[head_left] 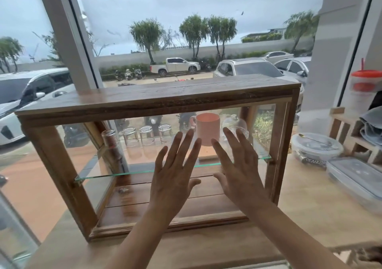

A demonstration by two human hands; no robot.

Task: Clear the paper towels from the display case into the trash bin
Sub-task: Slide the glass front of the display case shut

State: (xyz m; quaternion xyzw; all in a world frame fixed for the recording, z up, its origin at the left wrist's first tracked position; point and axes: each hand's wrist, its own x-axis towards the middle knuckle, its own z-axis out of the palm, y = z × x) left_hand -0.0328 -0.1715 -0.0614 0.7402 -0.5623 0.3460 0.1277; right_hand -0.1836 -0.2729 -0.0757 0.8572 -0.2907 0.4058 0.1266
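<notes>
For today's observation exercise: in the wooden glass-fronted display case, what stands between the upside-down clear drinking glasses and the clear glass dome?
In the head view, a pink mug stands between the glasses and the dome, behind the display case.

Bright, flat overcast daylight through window (186, 30) ahead. Soft, faint shadows only. Pale glare on glass of display case (157, 101). Slight motion blur throughout. Wide-angle bending at edges; right-side containers (317, 146) smeared.
</notes>
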